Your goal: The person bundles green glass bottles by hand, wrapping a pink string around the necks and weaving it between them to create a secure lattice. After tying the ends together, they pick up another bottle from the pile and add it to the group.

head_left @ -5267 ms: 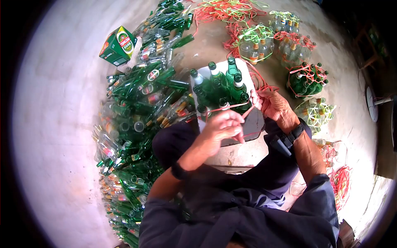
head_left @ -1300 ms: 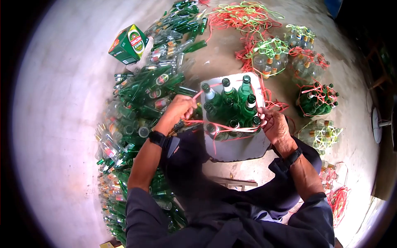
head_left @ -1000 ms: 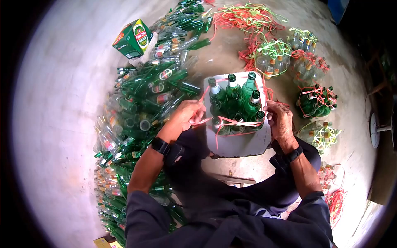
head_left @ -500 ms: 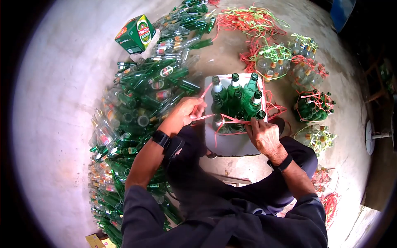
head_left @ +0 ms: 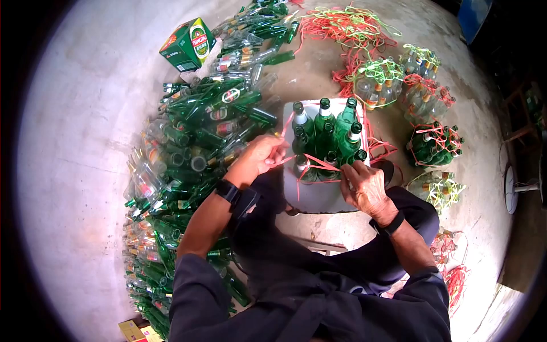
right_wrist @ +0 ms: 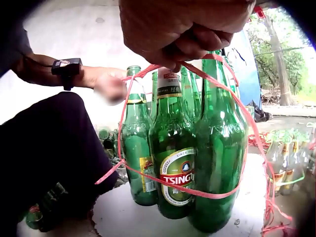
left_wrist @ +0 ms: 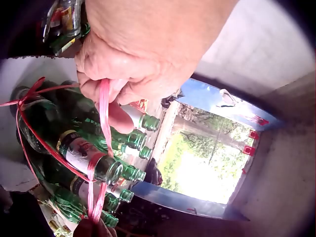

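Several upright green beer bottles point(head_left: 325, 126) stand in a tight group on a white board point(head_left: 322, 202). A pink plastic strap point(right_wrist: 207, 195) runs round their bodies, with a loose end at the near left corner. More strap point(left_wrist: 104, 116) crosses their necks. My left hand point(head_left: 264, 155), left of the group, pinches the strap between thumb and fingers, drawing a length out from the bottles. My right hand point(head_left: 366, 187) is at the near right bottle's neck, its curled fingers pinching the strap there. The right fingertips are partly hidden in the right wrist view.
Loose bottles point(head_left: 216, 148) lie heaped along the left, beside a green Tsingtao carton point(head_left: 189, 47). Tangled red and green straps point(head_left: 347, 28) lie at the back. Tied bottle bundles point(head_left: 434, 145) stand on the right. The person's knees flank the board.
The left hand has moved from in front of the bottles to their left, stretching the strap. The right hand has come from the right side to the near right neck, then stayed nearly still.
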Tool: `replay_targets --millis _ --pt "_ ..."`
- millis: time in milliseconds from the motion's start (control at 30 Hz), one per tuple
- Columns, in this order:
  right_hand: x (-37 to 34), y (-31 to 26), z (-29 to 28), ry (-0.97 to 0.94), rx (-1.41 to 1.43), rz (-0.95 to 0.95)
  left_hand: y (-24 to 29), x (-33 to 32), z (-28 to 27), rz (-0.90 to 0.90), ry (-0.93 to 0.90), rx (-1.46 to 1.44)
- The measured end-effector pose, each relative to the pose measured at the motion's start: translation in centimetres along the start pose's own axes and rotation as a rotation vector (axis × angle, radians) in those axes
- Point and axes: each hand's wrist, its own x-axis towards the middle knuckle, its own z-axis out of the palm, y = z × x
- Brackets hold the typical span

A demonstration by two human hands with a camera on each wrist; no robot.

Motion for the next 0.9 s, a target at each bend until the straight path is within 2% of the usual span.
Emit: replay_targets --millis 100,300,533,633,700,767,800,867,900 --pt "0.4 -0.6 -0.1 0.080 -0.020 0.007 0.0 -0.1 0.3 -0.003 0.015 0.020" --pt "0.4 0.2 1.5 0.077 -0.112 -0.054 0.0 -0.3 0.4 0.011 0.015 0.020" --pt "0.9 -0.7 0.9 0.154 -0.023 -0.104 0.2 -1.1 0.5 0.030 0.004 0.055" --pt "1.2 -1.3 0.5 0.150 0.040 -0.073 -0.1 -1.0 0.5 0.018 -0.005 0.024" --pt "1.2 -1.9 0.3 0.164 0.191 0.003 -0.3 -0.8 0.2 0.021 -0.015 0.019" --pt "1.6 -2.1 0.1 0.190 0.379 -0.073 -0.9 -0.5 -0.3 0.011 -0.051 -0.021" --pt "1.5 -2.0 -0.1 0.190 0.385 -0.080 -0.9 -0.8 0.1 0.017 -0.020 -0.018" --pt "0.9 -1.9 -0.3 -0.157 0.513 -0.179 -1.1 -1.5 0.8 0.041 0.004 -0.005" --pt "0.7 -2.2 -0.1 -0.157 0.515 -0.183 -1.1 -1.7 1.1 0.061 0.020 0.010"
